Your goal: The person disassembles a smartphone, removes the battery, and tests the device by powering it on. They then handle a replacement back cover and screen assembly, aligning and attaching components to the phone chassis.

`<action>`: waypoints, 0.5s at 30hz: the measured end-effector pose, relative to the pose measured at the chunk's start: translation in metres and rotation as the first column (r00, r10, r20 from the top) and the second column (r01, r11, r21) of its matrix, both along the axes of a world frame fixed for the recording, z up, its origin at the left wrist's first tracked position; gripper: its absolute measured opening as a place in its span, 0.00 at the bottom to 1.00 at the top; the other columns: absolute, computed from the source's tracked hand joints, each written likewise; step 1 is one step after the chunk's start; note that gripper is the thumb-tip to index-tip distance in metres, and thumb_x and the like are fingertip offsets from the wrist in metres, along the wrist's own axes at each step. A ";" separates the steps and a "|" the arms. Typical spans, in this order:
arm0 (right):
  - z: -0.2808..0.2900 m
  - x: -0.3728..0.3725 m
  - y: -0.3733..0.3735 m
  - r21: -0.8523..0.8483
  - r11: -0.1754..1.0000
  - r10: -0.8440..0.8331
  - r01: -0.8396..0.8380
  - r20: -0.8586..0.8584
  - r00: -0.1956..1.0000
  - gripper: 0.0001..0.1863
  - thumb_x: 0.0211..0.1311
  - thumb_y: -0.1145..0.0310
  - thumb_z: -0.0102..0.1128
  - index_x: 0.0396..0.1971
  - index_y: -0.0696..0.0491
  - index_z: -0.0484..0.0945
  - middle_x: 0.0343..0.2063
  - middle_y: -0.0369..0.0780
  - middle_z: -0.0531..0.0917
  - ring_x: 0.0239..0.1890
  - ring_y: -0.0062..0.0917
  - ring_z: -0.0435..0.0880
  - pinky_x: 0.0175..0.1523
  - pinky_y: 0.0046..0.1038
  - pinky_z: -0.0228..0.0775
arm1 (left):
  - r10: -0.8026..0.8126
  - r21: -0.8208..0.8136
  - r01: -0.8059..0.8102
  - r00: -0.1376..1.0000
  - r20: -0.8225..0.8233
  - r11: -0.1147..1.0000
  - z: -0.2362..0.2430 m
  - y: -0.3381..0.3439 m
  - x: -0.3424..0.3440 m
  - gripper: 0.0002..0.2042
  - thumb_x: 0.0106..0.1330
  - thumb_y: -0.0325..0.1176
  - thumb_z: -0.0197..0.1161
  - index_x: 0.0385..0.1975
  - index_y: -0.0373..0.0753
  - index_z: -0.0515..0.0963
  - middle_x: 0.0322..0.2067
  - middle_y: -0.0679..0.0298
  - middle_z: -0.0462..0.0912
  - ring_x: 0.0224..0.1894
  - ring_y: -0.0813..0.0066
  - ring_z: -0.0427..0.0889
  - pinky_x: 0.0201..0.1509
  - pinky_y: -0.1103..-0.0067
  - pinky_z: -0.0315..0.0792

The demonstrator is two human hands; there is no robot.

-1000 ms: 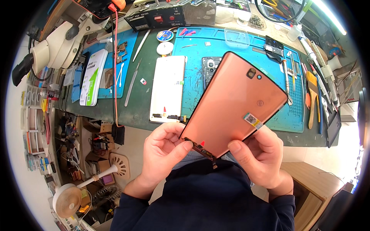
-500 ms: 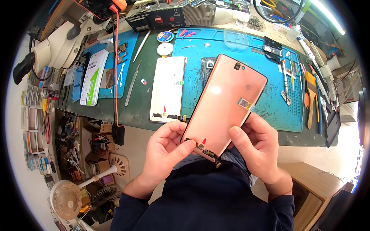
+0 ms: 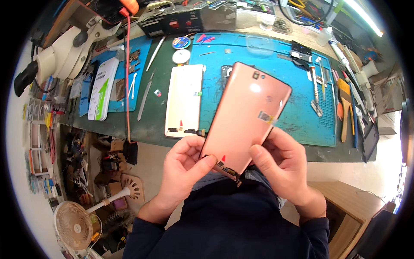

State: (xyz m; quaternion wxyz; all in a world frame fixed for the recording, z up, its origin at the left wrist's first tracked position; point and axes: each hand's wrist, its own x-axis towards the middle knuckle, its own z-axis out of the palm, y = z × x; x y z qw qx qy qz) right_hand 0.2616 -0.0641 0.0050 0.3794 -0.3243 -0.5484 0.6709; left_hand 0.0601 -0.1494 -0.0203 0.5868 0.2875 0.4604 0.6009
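Observation:
Both my hands hold a copper-pink phone screen panel [image 3: 241, 114], tilted, its back facing me above the bench's near edge. My left hand [image 3: 183, 166] pinches its lower left corner, thumb on top. On the right edge, my right hand [image 3: 282, 162] grips it with the thumb lying on the surface and the fingers behind. A small flex circuit and a red tab show along the panel's lower end. Just left of it, a second, pale panel [image 3: 183, 103] of like shape lies on the bench. Partly hidden behind the held panel is a dark phone body [image 3: 226, 74] on the blue mat.
A blue work mat [image 3: 302, 125] covers much of the bench. To the left lie tweezers [image 3: 145, 97], a white-green box [image 3: 103, 88] and a microscope [image 3: 64, 54]. A brush [image 3: 344, 105] and a screwdriver [image 3: 315, 86] lie at right. A fan [image 3: 74, 224] stands low at left.
The held panel has shifted slightly left with both hands, tilting a little. The grip stays the same, and the view has moved slightly.

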 end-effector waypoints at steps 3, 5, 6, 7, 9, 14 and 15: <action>-0.005 0.002 0.002 0.075 0.996 0.053 -0.055 0.027 0.998 0.15 0.71 0.77 0.62 0.55 0.62 0.79 0.39 0.40 0.87 0.39 0.19 0.86 0.46 0.24 0.80 | 0.038 -0.041 -0.039 0.999 -0.014 0.998 0.002 -0.005 0.001 0.14 0.70 0.18 0.64 0.52 0.31 0.73 0.46 0.58 0.84 0.47 0.74 0.85 0.49 0.76 0.83; 0.002 0.004 0.002 0.065 0.995 0.073 -0.078 0.067 0.995 0.16 0.71 0.77 0.61 0.57 0.61 0.78 0.41 0.40 0.86 0.40 0.20 0.86 0.46 0.25 0.81 | 0.000 -0.018 0.001 1.000 0.025 1.000 0.000 -0.006 0.000 0.14 0.69 0.18 0.65 0.51 0.32 0.73 0.47 0.56 0.84 0.47 0.71 0.86 0.50 0.74 0.84; 0.001 0.004 0.003 0.056 0.993 0.104 -0.108 0.080 0.991 0.17 0.71 0.77 0.60 0.58 0.61 0.77 0.41 0.41 0.86 0.40 0.21 0.86 0.47 0.26 0.81 | -0.002 -0.006 0.002 0.999 0.037 1.000 0.000 -0.007 0.000 0.13 0.69 0.18 0.65 0.51 0.32 0.73 0.48 0.55 0.84 0.47 0.71 0.86 0.50 0.73 0.84; 0.001 0.006 0.003 0.071 0.994 0.082 -0.088 0.081 0.993 0.17 0.72 0.76 0.59 0.59 0.61 0.77 0.41 0.42 0.86 0.42 0.20 0.86 0.48 0.26 0.81 | -0.029 -0.011 0.030 0.999 0.033 0.999 -0.002 -0.007 0.000 0.15 0.68 0.19 0.66 0.52 0.31 0.73 0.48 0.55 0.84 0.47 0.70 0.86 0.51 0.72 0.84; 0.004 0.012 0.005 0.062 0.995 0.068 -0.073 0.079 0.995 0.18 0.73 0.75 0.58 0.60 0.61 0.76 0.43 0.42 0.86 0.44 0.20 0.85 0.48 0.26 0.81 | -0.068 -0.024 0.069 0.998 0.014 0.997 -0.006 -0.008 0.000 0.17 0.67 0.21 0.69 0.54 0.31 0.73 0.48 0.55 0.84 0.48 0.69 0.86 0.53 0.71 0.84; 0.001 0.055 0.019 -0.071 0.997 0.033 -0.031 0.021 0.999 0.22 0.78 0.74 0.52 0.68 0.62 0.69 0.57 0.40 0.82 0.57 0.20 0.80 0.63 0.28 0.74 | -0.175 0.009 0.175 0.984 0.013 0.985 0.005 -0.002 0.013 0.23 0.66 0.25 0.73 0.59 0.30 0.73 0.47 0.56 0.84 0.47 0.67 0.86 0.51 0.71 0.85; -0.001 0.070 0.027 -0.061 0.998 -0.031 0.034 0.053 0.998 0.24 0.78 0.75 0.52 0.70 0.62 0.66 0.59 0.39 0.81 0.60 0.21 0.78 0.67 0.29 0.70 | -0.189 0.001 0.189 0.982 0.028 0.982 0.003 -0.007 0.008 0.22 0.67 0.25 0.72 0.58 0.30 0.73 0.45 0.56 0.84 0.45 0.68 0.86 0.48 0.72 0.85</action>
